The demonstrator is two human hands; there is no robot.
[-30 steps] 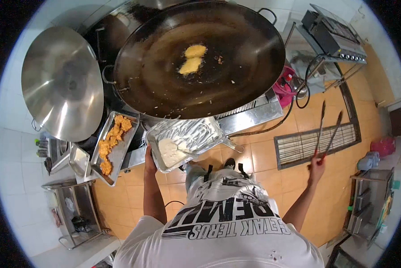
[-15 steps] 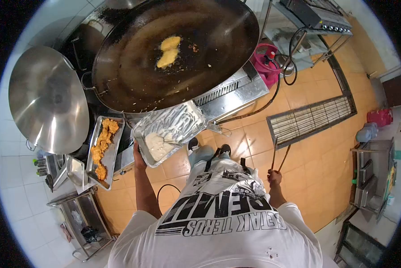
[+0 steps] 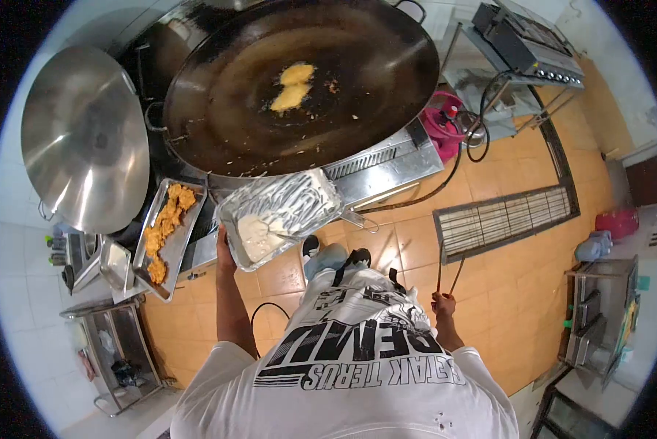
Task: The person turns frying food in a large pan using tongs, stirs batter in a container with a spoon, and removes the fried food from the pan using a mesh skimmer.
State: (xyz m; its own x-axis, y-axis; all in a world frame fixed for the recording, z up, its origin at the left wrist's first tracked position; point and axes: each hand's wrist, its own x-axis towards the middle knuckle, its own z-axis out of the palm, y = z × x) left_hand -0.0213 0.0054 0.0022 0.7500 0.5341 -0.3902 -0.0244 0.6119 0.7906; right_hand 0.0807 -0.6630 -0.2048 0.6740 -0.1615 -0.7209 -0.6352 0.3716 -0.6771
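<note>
Bright, even indoor light fills the scene, leaving a pale streak of glare on the large round silver stainless-steel pan (image 3: 58, 132) at the left, a glossy reflection on the orange square-tiled floor (image 3: 393, 256) and small glints on the shallow rectangular silver metal tray (image 3: 243, 245). The broad dark-brown metal wok (image 3: 211, 95) at the far side is dimmer — only a soft sheen on its right wall. Strong fisheye distortion bends the outer walls and shelving, with bluish haze fading into black corners — finer detail there looks soft.
</note>
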